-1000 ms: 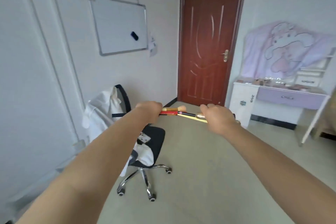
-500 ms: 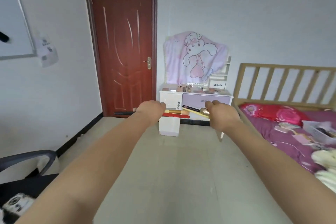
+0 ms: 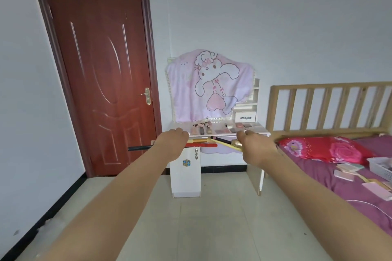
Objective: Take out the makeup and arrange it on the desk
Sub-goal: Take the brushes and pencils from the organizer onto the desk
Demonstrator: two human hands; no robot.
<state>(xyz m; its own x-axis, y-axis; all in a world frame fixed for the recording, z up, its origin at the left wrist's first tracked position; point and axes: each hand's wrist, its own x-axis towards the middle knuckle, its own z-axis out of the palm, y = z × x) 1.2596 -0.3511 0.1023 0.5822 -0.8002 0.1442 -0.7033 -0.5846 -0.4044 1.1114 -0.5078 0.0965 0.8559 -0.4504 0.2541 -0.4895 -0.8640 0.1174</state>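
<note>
red-handled brushes (image 3: 201,144) gripped by left hand (image 3: 172,144), right hand (image 3: 256,147) outstretched.

Desk (image 3: 257,129) between door (image 3: 99,74) at left, bed (image 3: 347,167) at right; makeup (image 3: 214,129) on desk.

two bare forearms reach from the bottom corners of the view, with no sleeve, watch, bracelet or ring showing on either. the left hand (image 3: 172,144) and right hand (image 3: 257,147) are seen from the back, knuckles up, with the fingers hidden behind them. no markings or coverings show on the wrists.
</note>
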